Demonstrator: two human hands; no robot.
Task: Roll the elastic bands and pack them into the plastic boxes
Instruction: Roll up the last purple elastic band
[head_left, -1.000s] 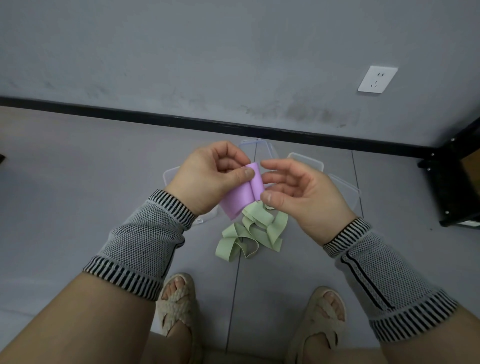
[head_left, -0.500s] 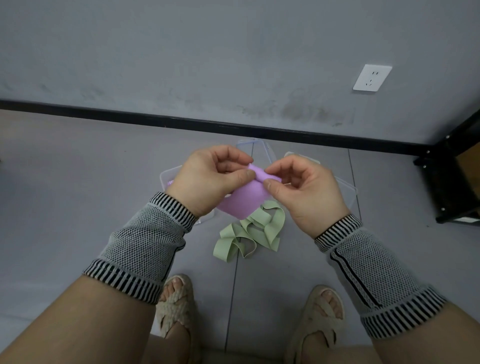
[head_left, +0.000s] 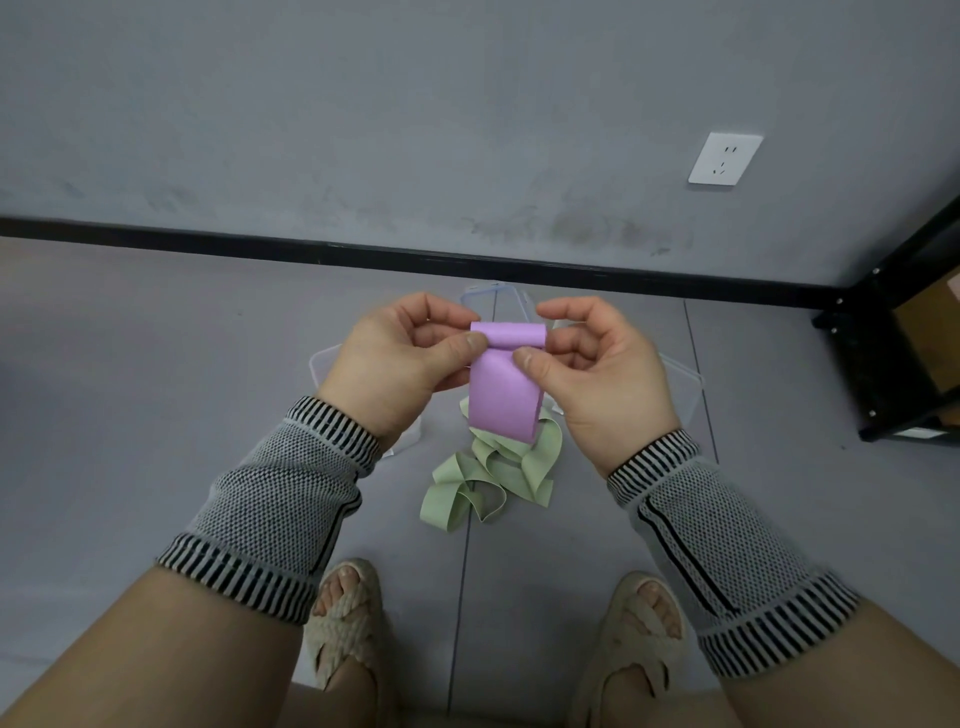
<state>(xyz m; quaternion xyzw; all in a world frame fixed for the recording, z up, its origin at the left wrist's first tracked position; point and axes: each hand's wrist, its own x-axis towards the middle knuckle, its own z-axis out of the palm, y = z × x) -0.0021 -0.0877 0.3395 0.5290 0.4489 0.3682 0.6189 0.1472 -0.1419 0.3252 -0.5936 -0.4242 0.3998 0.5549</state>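
Both hands hold the purple band (head_left: 503, 387) up in the air: the left hand (head_left: 400, 358) and right hand (head_left: 597, 364) each pinch its rolled top edge between thumb and curled fingers (head_left: 563, 343), the loose tail hanging below them. It looks light, soft and springy, so the roll is best gripped at both ends or it may unwind. Beneath the fingers lie green bands (head_left: 493, 467) on the floor (head_left: 156, 389), with clear plastic boxes (head_left: 680, 384) just beyond and open floor around.

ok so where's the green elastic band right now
In the head view, the pale green elastic band lies tangled on the grey floor, centre frame, just below the purple elastic band and between both forearms.
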